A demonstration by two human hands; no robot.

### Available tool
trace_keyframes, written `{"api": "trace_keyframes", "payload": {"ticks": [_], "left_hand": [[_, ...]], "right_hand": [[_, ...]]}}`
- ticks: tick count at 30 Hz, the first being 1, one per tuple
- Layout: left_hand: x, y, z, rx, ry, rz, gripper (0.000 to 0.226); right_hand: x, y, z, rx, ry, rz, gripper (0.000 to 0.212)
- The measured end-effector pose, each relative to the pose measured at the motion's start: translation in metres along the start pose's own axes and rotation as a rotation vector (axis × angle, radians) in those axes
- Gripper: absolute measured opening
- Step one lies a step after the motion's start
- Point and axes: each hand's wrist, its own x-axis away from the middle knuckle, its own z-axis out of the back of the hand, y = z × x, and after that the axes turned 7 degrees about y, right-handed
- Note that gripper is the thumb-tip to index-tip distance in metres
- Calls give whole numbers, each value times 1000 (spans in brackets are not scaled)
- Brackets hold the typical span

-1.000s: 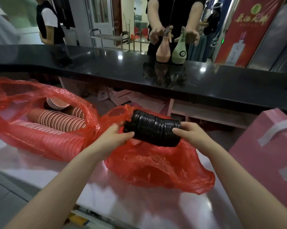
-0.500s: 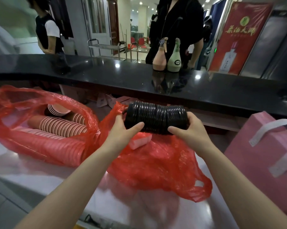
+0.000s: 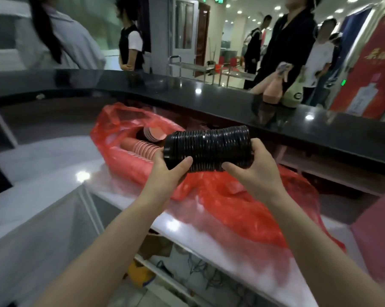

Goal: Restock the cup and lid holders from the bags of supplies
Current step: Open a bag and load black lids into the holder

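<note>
A long stack of black lids [image 3: 209, 149] lies sideways in the air between both hands. My left hand [image 3: 169, 171] grips its left end and my right hand [image 3: 251, 169] grips its right end. Below the stack lies a crumpled red plastic bag [image 3: 242, 202] on the white worktop. Behind it a second red bag [image 3: 118, 131] lies open, with stacked pink paper cups [image 3: 147, 147] inside. No cup or lid holder is in view.
A black raised counter [image 3: 209, 96] curves across the back, with a pink bottle [image 3: 273, 91] and a pale green bottle [image 3: 294, 96] on it. Several people stand beyond. A pink gift bag [image 3: 379, 229] stands at the right. The white worktop [image 3: 43, 173] extends left; shelves with cables lie beneath.
Both hands have lifted the lid stack up and clear of the red bag. The view has swung left, so the bags now sit further right.
</note>
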Motion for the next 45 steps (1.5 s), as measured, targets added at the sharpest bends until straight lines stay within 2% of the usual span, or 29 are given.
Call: {"api": "trace_keyframes", "payload": {"ticks": [4, 8, 13, 20, 22, 27, 32, 34, 37, 39, 45], "left_hand": [[28, 23, 82, -27, 173, -11, 70], [65, 46, 168, -95, 351, -44, 65], [108, 75, 261, -38, 504, -99, 54], [140, 105, 346, -100, 827, -159, 74], [140, 112, 365, -136, 887, -177, 73], [122, 119, 405, -352, 963, -229, 69], [66, 122, 436, -506, 1040, -240, 68], [40, 123, 447, -544, 1062, -225, 68], [-8, 124, 464, -631, 1079, -223, 72], [-18, 131, 467, -691, 1041, -256, 74], [-57, 149, 495, -855, 921, -262, 76]], "right_hand": [[23, -54, -68, -46, -78, 68, 42], [49, -111, -133, -180, -228, 158, 45], [72, -169, -209, -319, -464, 201, 47], [87, -230, -302, -426, -623, 249, 51], [86, -242, -327, -497, -667, 249, 54], [76, -253, -392, -588, -766, 167, 69], [39, -251, -462, -644, -852, 121, 117], [20, -249, -489, -657, -856, 125, 117], [-10, -245, -533, -619, -862, 192, 103], [-15, -247, -546, -612, -869, 165, 95], [-55, -239, -600, -642, -1059, 129, 99]]}}
